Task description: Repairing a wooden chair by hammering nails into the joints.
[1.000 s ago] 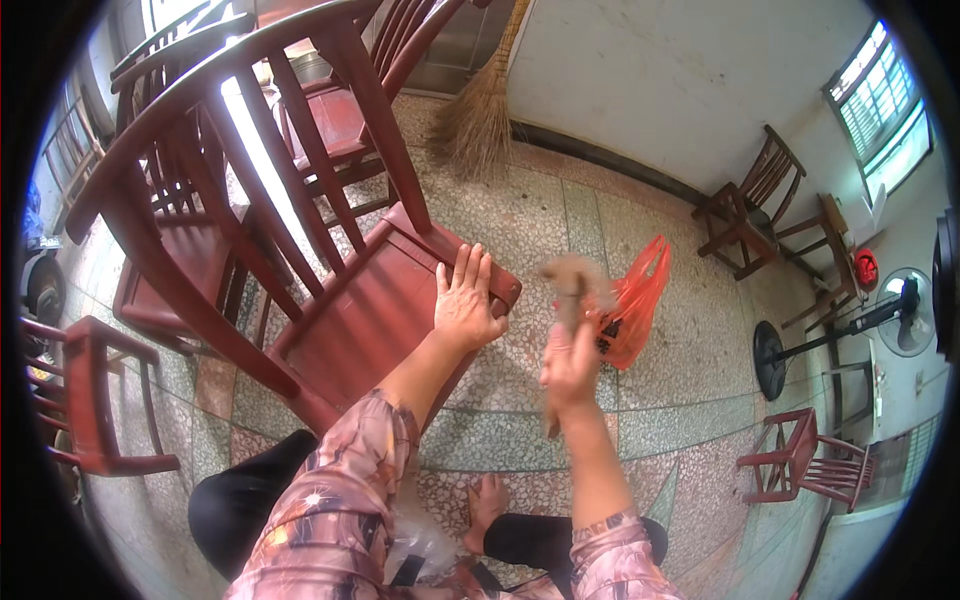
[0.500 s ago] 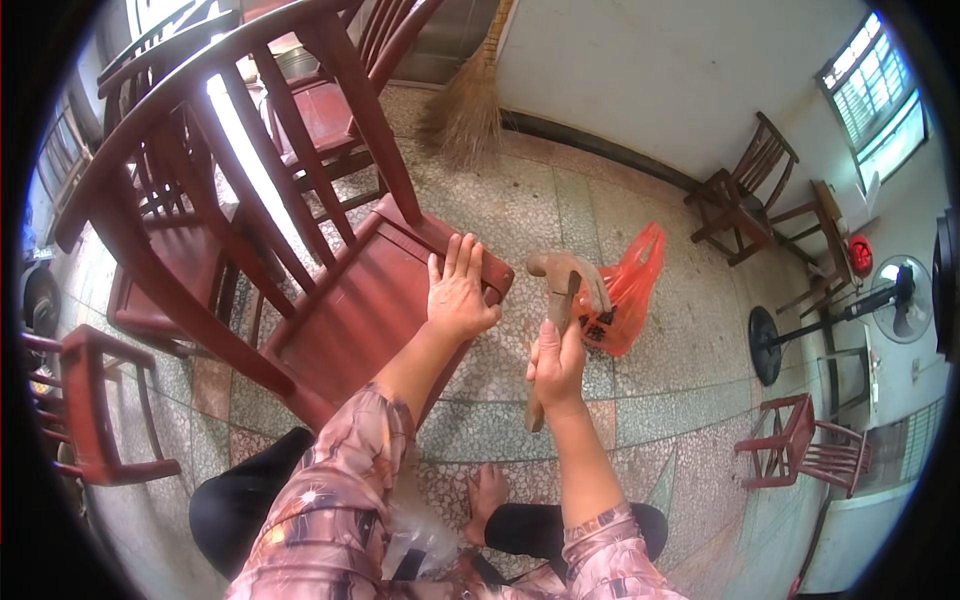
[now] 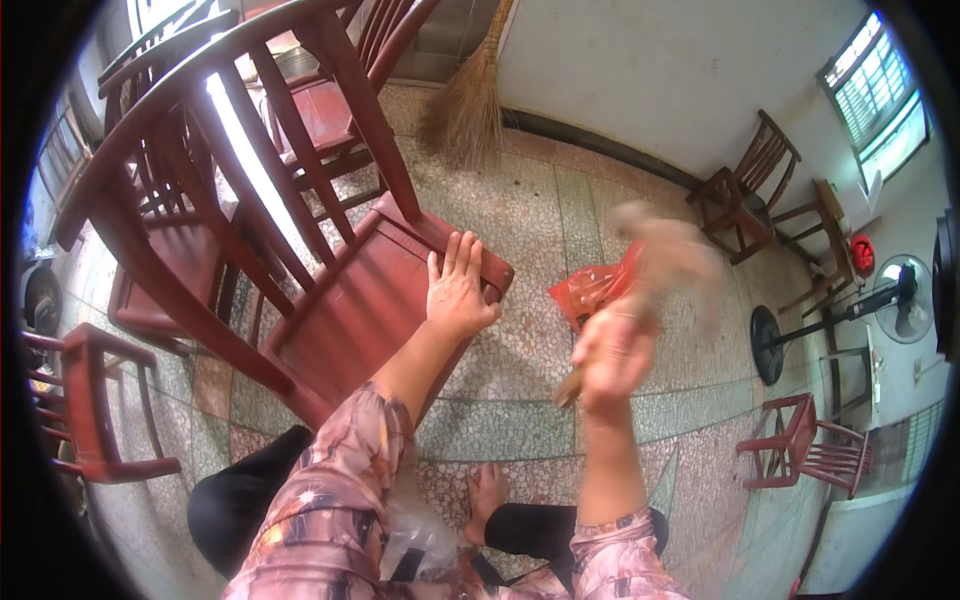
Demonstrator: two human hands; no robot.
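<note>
A reddish-brown wooden chair [image 3: 365, 305] stands before me at the left, its slatted back toward the left. My left hand [image 3: 460, 290] lies flat on the seat near its far right corner, fingers stretched out. Right of the chair, my right hand [image 3: 612, 355] is wrapped round the wooden handle of a claw hammer [image 3: 665, 255]. The hammer's head points up and to the right, smeared by motion, and is apart from the chair. An orange-red plastic bag [image 3: 595, 290] lies on the floor behind this hand, partly hidden by it.
More wooden chairs stand behind and left of this one; another chair [image 3: 745, 185] and a small chair [image 3: 805, 440] are at the right. A straw broom [image 3: 470, 110] leans by the wall. A pedestal fan [image 3: 835, 315] stands at the right. My bare foot [image 3: 488, 500] is on the speckled floor.
My right hand has swung the hammer to the right, away from the chair, and now covers part of the plastic bag. My left hand and the chair have stayed in place.
</note>
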